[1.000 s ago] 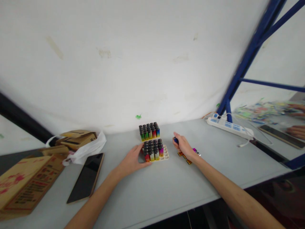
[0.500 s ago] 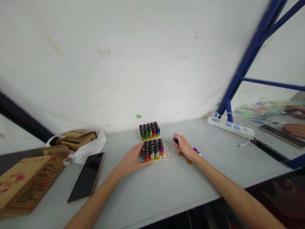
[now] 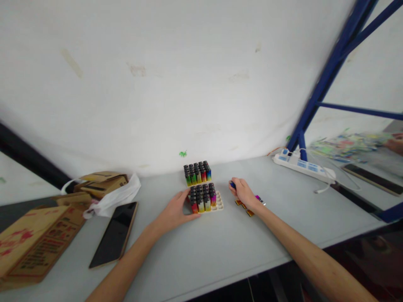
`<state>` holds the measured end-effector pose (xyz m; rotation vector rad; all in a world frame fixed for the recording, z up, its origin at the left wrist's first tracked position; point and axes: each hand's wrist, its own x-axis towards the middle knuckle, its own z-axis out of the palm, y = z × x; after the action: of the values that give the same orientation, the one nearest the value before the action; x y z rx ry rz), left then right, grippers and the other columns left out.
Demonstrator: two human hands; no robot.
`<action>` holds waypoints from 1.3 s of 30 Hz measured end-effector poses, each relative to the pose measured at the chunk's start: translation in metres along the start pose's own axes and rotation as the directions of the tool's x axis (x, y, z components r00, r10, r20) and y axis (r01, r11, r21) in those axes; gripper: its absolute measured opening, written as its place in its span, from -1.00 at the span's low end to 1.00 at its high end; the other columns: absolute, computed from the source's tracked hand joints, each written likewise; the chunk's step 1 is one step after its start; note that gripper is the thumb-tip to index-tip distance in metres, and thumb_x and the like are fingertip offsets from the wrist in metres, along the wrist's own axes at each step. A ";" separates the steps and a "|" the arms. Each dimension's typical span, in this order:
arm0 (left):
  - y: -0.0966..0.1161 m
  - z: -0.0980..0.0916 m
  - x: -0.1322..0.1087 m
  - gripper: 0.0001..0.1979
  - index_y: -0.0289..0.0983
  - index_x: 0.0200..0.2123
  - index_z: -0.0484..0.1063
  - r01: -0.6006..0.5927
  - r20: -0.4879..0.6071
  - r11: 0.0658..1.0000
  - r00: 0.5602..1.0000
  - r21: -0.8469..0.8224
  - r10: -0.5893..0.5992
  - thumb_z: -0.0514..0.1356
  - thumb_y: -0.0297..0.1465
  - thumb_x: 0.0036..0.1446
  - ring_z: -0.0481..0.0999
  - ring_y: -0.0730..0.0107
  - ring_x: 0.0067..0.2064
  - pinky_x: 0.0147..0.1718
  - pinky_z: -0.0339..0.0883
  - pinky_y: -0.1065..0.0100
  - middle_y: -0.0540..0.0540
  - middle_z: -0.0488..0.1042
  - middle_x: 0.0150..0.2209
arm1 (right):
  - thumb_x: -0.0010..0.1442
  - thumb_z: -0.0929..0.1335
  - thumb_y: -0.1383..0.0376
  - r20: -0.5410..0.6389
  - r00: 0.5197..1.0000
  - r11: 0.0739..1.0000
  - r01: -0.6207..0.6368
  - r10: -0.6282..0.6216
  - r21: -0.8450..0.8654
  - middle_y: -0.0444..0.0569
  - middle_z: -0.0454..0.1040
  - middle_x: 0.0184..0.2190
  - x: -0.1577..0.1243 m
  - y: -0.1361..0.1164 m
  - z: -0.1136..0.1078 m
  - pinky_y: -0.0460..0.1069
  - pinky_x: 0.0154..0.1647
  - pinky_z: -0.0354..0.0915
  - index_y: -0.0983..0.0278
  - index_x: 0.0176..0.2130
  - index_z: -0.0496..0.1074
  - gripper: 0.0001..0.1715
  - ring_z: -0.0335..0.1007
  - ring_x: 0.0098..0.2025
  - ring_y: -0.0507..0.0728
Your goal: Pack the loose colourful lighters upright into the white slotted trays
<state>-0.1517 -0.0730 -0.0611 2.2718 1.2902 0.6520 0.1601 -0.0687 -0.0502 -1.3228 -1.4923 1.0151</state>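
My left hand (image 3: 175, 212) grips the left side of a white lighter tray (image 3: 218, 207), thumb at the front and fingers behind. Black-topped lighters (image 3: 201, 204) in several colours stand upright in it, and bare slots show along its right side. A second block of upright lighters (image 3: 197, 178) stands just behind. To the right of the tray, my right hand (image 3: 244, 193) is closed around a dark blue lighter (image 3: 232, 184); most of its body is hidden in the fingers. Loose lighters (image 3: 250, 212), gold and purple, lie on the table under and beside my right wrist.
A phone (image 3: 115, 235) lies left of my left arm. Cardboard boxes (image 3: 37, 243) and a white plastic bag (image 3: 118, 197) occupy the left end. At the right are a power strip (image 3: 304, 165), a blue metal frame (image 3: 324, 84) and, beyond it, another phone (image 3: 374, 178) and part of a co-worker's hand.
My hands hold nearly the same places, with the blue lighter still in my right hand. Beyond the frame, the co-worker's hands have moved back from the far phone.
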 end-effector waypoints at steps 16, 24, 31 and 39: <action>0.001 0.000 0.001 -0.09 -0.27 0.36 0.34 0.002 0.011 1.000 1.000 -0.007 -0.002 0.52 -0.05 0.04 0.60 -0.16 0.18 0.24 0.48 -0.06 -0.31 0.58 0.18 | 0.33 0.10 -0.47 0.052 0.999 0.998 0.010 -0.013 0.059 -0.22 0.12 -0.62 -0.006 -0.006 0.001 -0.02 -0.53 0.03 0.21 -0.45 0.35 -0.09 0.02 -0.56 0.05; 0.000 0.000 0.000 -0.10 -0.23 0.35 0.36 -0.009 -0.010 1.000 1.000 -0.019 0.008 0.54 -0.06 0.03 0.60 -0.13 0.16 0.23 0.48 -0.04 -0.27 0.59 0.17 | 0.46 0.20 -0.25 0.076 0.986 0.988 0.144 -0.148 0.056 -0.17 0.33 -0.42 -0.007 -0.006 -0.004 -0.02 -0.36 0.27 0.20 -0.12 0.43 -0.38 0.26 -0.41 0.09; 0.000 0.001 0.000 -0.11 -0.21 0.36 0.36 -0.024 -0.010 1.000 1.000 -0.002 0.024 0.53 -0.06 0.04 0.60 -0.11 0.15 0.21 0.49 -0.03 -0.25 0.59 0.15 | 0.43 0.35 -0.11 0.035 0.933 0.925 0.360 -0.359 -0.122 -0.06 0.43 -0.27 -0.011 -0.012 -0.009 0.00 -0.19 0.32 0.19 -0.25 0.39 -0.54 0.35 -0.21 0.15; 0.002 0.000 0.001 -0.10 -0.24 0.38 0.34 -0.014 -0.003 1.000 1.000 -0.009 0.014 0.52 -0.10 0.04 0.59 -0.14 0.18 0.23 0.47 -0.06 -0.29 0.57 0.19 | 0.38 0.43 -0.06 0.165 0.919 0.903 0.386 -0.359 -0.186 -0.16 0.45 -0.49 -0.021 -0.018 -0.003 -0.02 -0.31 0.22 0.19 -0.35 0.35 -0.55 0.33 -0.42 0.09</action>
<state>-0.1499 -0.0731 -0.0600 2.2758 1.2713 0.6651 0.1593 -0.0915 -0.0336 -1.0696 -1.9097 0.7121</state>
